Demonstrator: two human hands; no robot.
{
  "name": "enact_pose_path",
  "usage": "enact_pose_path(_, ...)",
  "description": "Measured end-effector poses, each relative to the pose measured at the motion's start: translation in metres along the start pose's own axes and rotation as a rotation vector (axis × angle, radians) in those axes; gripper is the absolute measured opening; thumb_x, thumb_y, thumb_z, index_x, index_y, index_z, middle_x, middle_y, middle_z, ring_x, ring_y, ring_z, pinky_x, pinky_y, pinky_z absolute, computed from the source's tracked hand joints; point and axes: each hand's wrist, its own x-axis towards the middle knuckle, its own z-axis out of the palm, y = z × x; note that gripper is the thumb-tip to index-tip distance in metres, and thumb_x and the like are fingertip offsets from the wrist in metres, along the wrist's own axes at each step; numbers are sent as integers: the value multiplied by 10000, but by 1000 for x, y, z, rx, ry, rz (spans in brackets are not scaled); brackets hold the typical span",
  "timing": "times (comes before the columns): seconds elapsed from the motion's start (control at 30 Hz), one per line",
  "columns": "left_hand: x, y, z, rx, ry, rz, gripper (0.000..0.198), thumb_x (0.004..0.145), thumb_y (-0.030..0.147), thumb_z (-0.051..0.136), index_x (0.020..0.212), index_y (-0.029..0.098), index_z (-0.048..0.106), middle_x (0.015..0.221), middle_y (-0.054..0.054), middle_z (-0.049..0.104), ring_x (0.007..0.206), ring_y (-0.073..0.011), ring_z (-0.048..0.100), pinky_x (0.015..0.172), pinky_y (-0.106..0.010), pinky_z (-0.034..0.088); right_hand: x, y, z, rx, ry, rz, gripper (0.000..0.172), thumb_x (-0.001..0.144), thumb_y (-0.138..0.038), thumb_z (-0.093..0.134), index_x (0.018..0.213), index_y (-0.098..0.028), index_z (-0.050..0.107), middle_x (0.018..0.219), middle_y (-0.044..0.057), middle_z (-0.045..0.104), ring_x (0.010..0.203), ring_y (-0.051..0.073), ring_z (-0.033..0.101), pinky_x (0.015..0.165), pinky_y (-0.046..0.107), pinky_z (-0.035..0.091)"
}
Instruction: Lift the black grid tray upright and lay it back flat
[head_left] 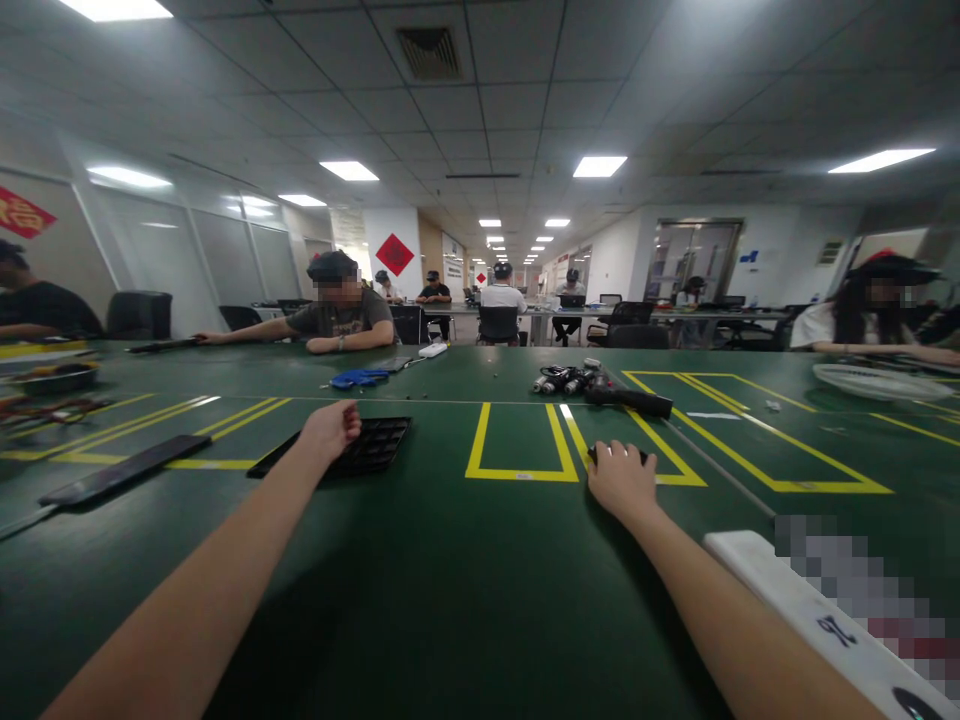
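My left hand is over a shallow black tray with square compartments. Its fingers are curled in, and whatever they hold, if anything, is hidden. On the right, my right hand rests low at the table, its fingers bent over a small black object. Only the edges of that object show, so its kind cannot be made out. Beyond this hand lies a pile of black parts with silvery ends, with a dark cylindrical tool beside it.
Yellow tape marks rectangles on the green table. A long black bar with a cable lies left, a white case marked with digits right. Farther off are a blue item and a seated person across the table.
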Motion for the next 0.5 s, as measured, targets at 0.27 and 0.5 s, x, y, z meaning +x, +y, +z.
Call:
enact_pose_path(0.27,4,-34,-18,780,-119,-39,358,555,496,596,630,146,609,986,-213,628,990,-377,538,778,-418,424,1,0,-3,44,-50,22,396,819,-323,356,1148,-182,524,1188,143,497,1126,340,374,902,606,204)
enact_pose_path(0.5,4,-36,-14,875,-162,129,371,678,444,514,661,95,642,898,-232,644,903,-353,578,745,-396,430,10,17,-1,296,-52,147,421,777,-217,461,1181,-123,540,1212,225,463,1147,385,379,910,513,293)
